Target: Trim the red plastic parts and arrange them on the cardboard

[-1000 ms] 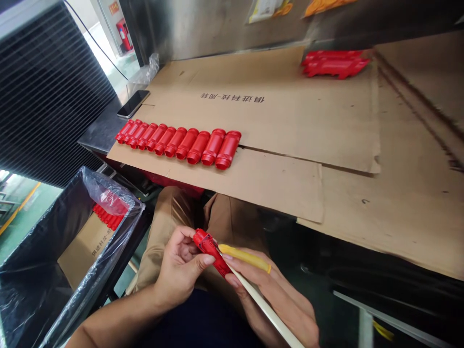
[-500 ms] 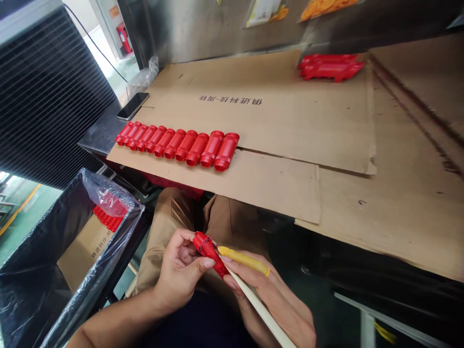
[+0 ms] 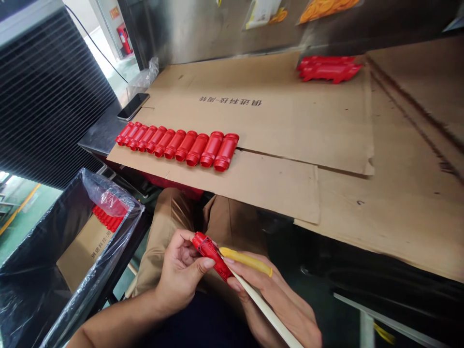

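One red part (image 3: pixel 213 256) sat over the person's lap, clamped between the thumb and fingers of the left hand (image 3: pixel 186 268). The right hand (image 3: pixel 270 290) was closed on one pale stick (image 3: pixel 266 311), its near end close against the part, and wore one yellow sleeve (image 3: pixel 246 261) on a finger.

I counted eleven red tubes (image 3: pixel 197 150) lying side by side in a row on the cardboard (image 3: pixel 290 130), what looked like two more pieces (image 3: pixel 328 70) at the far right, and one phone (image 3: pixel 134 106).

The held part's long axis ran aslant, one end pointing away and to the person's left, the other back toward the right hand.

The cardboard's print, upside down from there, read 俱进科技-周转; a card (image 3: pixel 81 261) in the bin (image 3: pixel 25 299) showed 俱进科技-周, the rest hidden.
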Motion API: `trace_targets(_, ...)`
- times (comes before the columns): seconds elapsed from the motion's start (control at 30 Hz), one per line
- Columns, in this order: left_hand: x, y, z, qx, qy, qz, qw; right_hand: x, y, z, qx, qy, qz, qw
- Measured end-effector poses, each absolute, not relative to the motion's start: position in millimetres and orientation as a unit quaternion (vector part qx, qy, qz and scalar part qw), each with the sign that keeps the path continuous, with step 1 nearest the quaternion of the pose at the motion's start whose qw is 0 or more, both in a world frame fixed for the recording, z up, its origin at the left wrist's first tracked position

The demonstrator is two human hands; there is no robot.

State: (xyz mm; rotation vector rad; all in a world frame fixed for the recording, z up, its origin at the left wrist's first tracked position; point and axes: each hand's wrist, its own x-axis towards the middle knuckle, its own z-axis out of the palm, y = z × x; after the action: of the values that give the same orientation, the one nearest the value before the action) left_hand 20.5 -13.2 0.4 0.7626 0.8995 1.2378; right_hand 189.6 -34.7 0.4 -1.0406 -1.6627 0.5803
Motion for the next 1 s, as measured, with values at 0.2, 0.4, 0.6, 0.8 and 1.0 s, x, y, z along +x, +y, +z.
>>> trace_targets(0.2,19.8,-13.5,-0.1,0.342,0.401,0.541,0.655,191.4,-34.0,-0.4,-0.437,-0.7,0.242,0.511)
trace_targets(0.4,20.6,-12.7,-0.2,0.347,0.4,0.541,0.654,191.2,-31.4,2.2,-0.438,-0.699,0.246,0.509)
trace_targets(0.6,21.8,-13.3,-2.7,0.346,0.409,0.541,0.648,194.8,-17.6,2.4,-0.389,-0.749,0.236,0.482)
trace_targets(0.8,19.0,-12.3,-3.2,0.341,0.423,0.525,0.655,202.2,-22.1,0.4,-0.472,-0.684,0.29,0.475)
trace_targets(1.0,15.3,-10.0,-4.3,0.318,0.415,0.512,0.681,226.5,-18.2,5.3,-0.459,-0.489,0.496,0.551)
